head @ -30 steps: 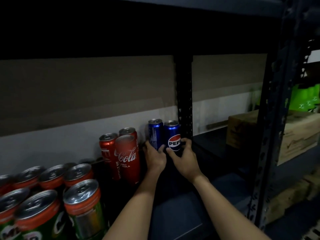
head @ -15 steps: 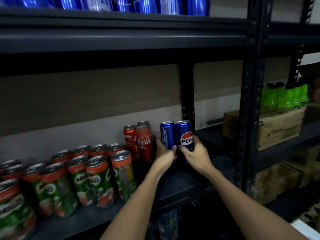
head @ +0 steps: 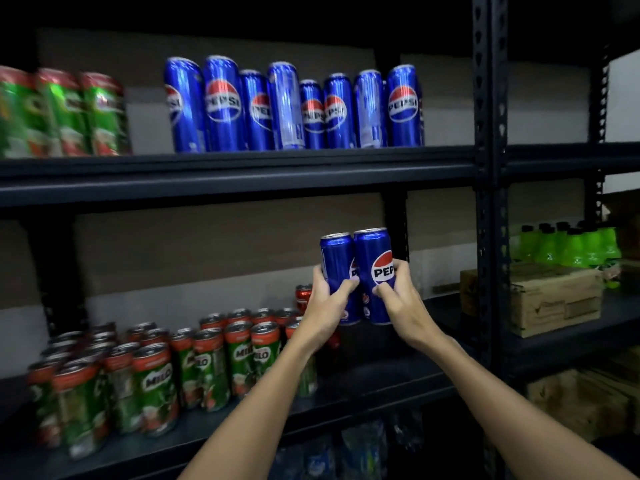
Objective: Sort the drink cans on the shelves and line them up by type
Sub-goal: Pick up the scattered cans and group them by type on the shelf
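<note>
The left hand (head: 325, 306) curls its fingers round a blue Pepsi can (head: 336, 265). The right hand (head: 398, 299) curls round a second Pepsi can (head: 372, 271) right beside it. The two cans touch side by side and stand upright. They are up in the air, above the lower shelf (head: 363, 386) and below the upper shelf (head: 242, 168).

On the upper shelf a row of Pepsi cans (head: 291, 105) stands in a line. To the left of them are some green cans (head: 62, 112), too blurry to read.

On the lower shelf many green and red Milo cans (head: 156, 375) stand close together on the left. A red can (head: 304, 294) peeks out behind the left hand; it may be a cola can, but most of it is hidden.

Past the dark metal post (head: 490, 202) on the right, a brown cardboard box (head: 554, 299) sits on another shelf. Bright green bottles (head: 568, 247) stand behind the box.
</note>
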